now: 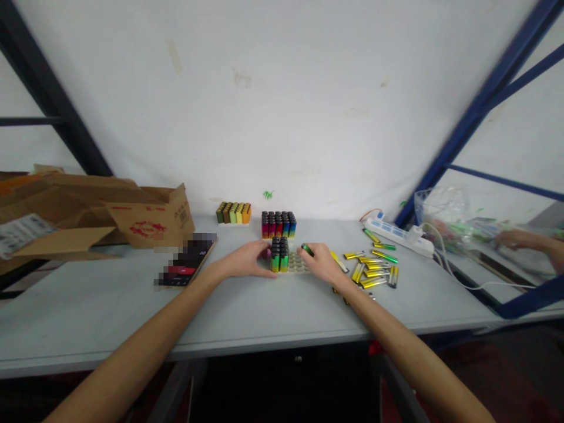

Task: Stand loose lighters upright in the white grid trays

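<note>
A pale tray (298,266) with round sockets stands on the table in front of me. Upright green-and-yellow lighters (279,258) with black tops fill its left part, while sockets on the right are bare. My left hand (253,259) is closed round the tray's left end, fingers behind and thumb in front. In my right hand (321,262), above the tray's right end, is a green lighter (307,249), pinched between fingers and thumb; its lower part is hidden. Loose yellow and green lighters (370,270) with metal ends lie scattered to the right of that hand.
Two filled lighter blocks, one multicoloured (279,225) and one brown-to-orange (233,213), stand near the wall. Left are a phone (189,261) and open cardboard boxes (150,217). A power strip (399,235) lies right, beside a blue frame (467,117). Another person's hand (520,239) is far right.
</note>
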Demonstrator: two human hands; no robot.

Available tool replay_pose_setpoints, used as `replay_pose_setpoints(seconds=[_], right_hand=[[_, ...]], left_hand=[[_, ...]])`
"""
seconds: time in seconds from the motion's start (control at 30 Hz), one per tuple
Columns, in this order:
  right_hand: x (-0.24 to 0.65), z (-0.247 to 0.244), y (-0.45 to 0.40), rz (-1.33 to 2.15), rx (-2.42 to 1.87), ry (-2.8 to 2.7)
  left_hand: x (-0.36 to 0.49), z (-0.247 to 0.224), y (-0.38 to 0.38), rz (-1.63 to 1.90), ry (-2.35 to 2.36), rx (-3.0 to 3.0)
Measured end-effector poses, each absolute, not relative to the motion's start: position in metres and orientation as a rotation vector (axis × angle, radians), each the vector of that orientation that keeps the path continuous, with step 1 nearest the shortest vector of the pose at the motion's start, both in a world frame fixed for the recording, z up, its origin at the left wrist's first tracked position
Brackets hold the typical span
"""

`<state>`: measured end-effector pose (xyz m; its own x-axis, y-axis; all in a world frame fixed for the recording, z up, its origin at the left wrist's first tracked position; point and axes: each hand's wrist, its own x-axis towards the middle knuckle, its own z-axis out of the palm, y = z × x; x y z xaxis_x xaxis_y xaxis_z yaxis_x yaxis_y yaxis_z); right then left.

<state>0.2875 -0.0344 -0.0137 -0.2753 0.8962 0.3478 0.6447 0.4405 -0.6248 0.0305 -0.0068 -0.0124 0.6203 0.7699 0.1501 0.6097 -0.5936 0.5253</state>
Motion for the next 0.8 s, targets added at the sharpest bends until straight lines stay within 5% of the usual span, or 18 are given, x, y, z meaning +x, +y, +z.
replay_pose_setpoints(seconds=[0.8], right_hand=[[0.290, -0.027, -0.018, 0.758, -0.968, -1.938]], left_hand=[[0.030, -0.010, -0.007, 0.499, 1.060, 2.451]])
